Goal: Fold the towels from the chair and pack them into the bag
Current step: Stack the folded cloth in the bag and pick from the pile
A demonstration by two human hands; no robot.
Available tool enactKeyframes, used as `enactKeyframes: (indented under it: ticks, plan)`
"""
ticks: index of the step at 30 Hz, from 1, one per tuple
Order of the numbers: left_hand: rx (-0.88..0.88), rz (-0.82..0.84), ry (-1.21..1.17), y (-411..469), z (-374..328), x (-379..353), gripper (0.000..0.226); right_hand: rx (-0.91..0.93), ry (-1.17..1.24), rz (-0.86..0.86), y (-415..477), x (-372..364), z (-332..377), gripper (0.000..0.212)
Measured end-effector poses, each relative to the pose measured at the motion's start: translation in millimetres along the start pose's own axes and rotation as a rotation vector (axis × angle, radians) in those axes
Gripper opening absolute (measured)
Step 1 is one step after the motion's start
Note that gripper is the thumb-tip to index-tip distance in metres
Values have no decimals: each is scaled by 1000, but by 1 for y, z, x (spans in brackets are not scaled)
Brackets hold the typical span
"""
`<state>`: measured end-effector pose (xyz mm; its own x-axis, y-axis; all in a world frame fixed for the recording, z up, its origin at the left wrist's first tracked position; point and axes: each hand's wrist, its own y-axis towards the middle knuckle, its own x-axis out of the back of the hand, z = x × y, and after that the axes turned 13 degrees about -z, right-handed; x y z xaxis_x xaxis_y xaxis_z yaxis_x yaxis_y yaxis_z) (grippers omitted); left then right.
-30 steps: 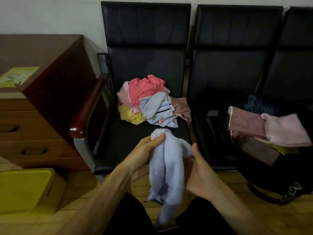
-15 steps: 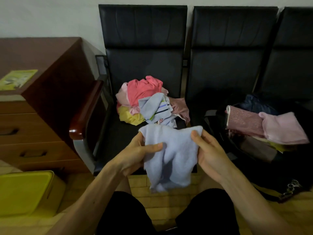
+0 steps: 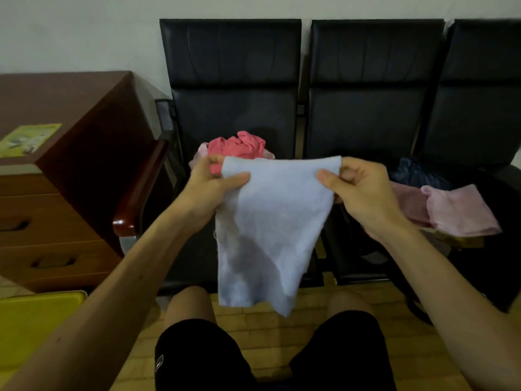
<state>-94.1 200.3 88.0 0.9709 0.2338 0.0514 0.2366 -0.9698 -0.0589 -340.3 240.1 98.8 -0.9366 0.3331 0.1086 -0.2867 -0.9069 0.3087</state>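
Note:
A light blue towel (image 3: 270,227) hangs spread out in front of me, held up by its two top corners. My left hand (image 3: 210,187) pinches the left corner and my right hand (image 3: 358,190) pinches the right corner. Behind the towel, a pile of crumpled towels (image 3: 239,145), pink and red on top, lies on the seat of the left black chair (image 3: 231,80); most of the pile is hidden. On the right, a dark bag (image 3: 485,266) stands open with folded pink towels (image 3: 456,213) lying on top.
A brown wooden cabinet with drawers (image 3: 56,193) stands at the left, with a green leaflet (image 3: 28,139) on top. A yellow box (image 3: 33,320) sits on the floor at the lower left. Two more black chairs (image 3: 375,86) line the wall. My knees are below the towel.
The towel hung bunched in my hands a second ago. Both hands have since moved apart and upward, stretching it flat by the top corners, and it now covers most of the pile.

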Motion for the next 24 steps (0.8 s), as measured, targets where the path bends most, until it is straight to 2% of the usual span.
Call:
enactKeyframes:
  ticks: [4,7,9,11,13,16,24]
  plan:
    - [-41,-52,-71,13,-19,5,53,-216,-152,101,18,-3,13,23]
    - [-59,2,-9,14,-26,10,33,-326,-175,101,25,-7,18,35]
    - [-59,56,26,13,-28,13,25,-281,-186,77,28,-7,18,48]
    - [-55,56,62,15,-25,15,32,-178,-261,157,28,-7,19,57]
    - [-85,25,114,18,-21,16,44,-82,-350,221,27,-6,19,51]
    - [-183,-25,177,19,-15,15,49,31,-444,240,26,-4,19,33]
    - [-549,-149,574,17,-4,10,40,156,-638,124,22,1,16,27]
